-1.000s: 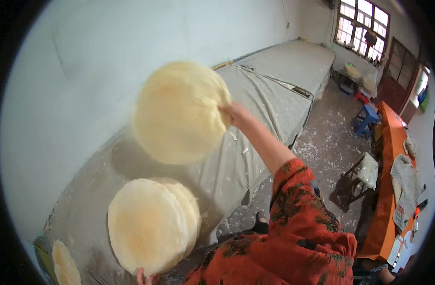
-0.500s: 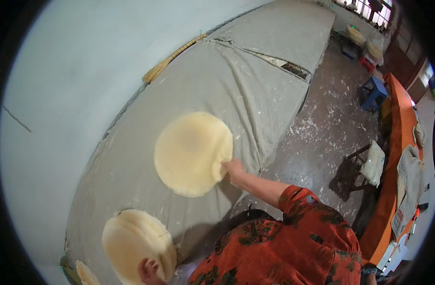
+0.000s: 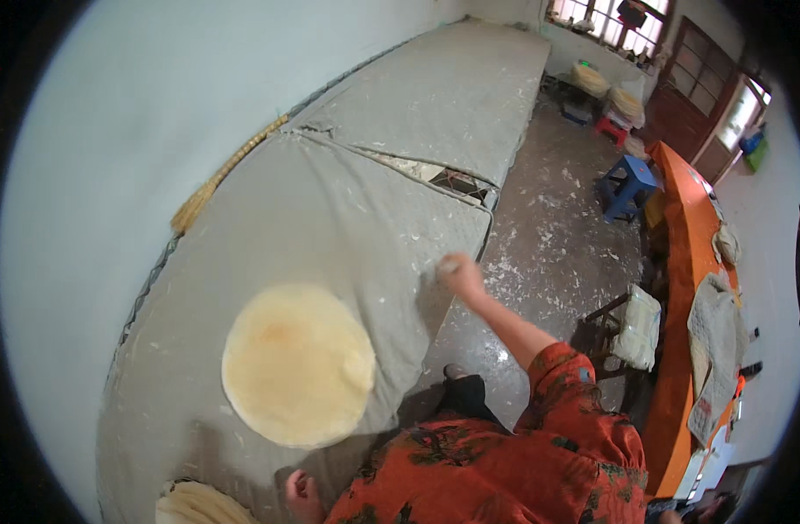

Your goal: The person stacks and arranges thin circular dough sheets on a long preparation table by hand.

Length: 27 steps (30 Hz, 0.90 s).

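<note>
A round, pale yellow flatbread (image 3: 300, 367), thin and slightly browned near its middle, lies flat on the grey cloth (image 3: 173, 349). My right hand (image 3: 461, 274) is off it, over the cloth's right edge beside the floor. Its fingers are closed and a little blurred; what they hold, if anything, I cannot make out. My left hand (image 3: 304, 496) hovers at the lower edge, just below the flatbread, fingers loosely bent and apart with nothing in them. Left of that hand, a stack of flatbreads (image 3: 203, 505) is cut off by the picture's lower edge.
A straw broom (image 3: 230, 175) lies along the wall. Farther up, the cloth has a gap (image 3: 457, 182). White scraps litter the floor (image 3: 548, 210). To the right stand a blue stool (image 3: 629, 185), a cushioned chair (image 3: 636, 327) and a long orange-covered surface (image 3: 684, 262).
My right hand has let go of the flatbread's edge and moved away to the right. My left hand has come off the stack. The view has shifted, so the broom and floor appear elsewhere.
</note>
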Each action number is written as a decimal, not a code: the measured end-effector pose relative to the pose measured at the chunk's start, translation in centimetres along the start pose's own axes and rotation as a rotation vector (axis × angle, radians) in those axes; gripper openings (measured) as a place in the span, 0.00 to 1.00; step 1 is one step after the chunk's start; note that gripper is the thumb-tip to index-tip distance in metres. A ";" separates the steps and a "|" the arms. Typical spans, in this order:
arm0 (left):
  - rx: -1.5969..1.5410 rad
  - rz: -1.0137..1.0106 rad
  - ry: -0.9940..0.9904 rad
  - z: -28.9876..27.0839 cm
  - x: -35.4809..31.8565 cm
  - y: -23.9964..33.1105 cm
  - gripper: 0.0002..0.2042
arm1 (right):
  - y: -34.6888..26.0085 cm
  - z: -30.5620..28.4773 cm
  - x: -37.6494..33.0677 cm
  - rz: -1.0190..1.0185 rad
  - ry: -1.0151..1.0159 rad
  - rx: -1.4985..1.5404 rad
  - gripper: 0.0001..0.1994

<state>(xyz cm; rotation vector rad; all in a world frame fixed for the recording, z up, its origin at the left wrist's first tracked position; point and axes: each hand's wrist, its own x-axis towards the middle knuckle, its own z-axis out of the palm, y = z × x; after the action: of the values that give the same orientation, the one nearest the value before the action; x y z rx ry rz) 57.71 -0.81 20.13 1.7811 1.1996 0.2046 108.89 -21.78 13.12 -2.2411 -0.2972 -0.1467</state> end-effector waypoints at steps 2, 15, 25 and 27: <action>0.182 0.017 0.020 0.2 -0.2 0.5 0.18 | 3.1 -0.6 7.2 0.109 0.179 0.016 0.19; -0.472 -0.470 0.490 15.6 -9.0 -1.2 0.13 | 16.8 -8.5 25.5 0.057 -0.294 -0.320 0.16; -1.141 -0.464 0.956 12.5 -19.3 -4.8 0.12 | -8.7 7.7 10.2 -0.714 -0.687 0.177 0.15; -1.343 -0.153 1.073 6.2 -19.0 -7.9 0.11 | -17.9 8.7 -1.8 -0.898 -0.925 0.165 0.11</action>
<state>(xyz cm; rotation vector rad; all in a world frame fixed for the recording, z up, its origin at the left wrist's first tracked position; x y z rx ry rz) 46.76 -19.02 17.19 0.2913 1.3030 1.5783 102.53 -4.41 20.63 -1.7158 -1.7157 0.4475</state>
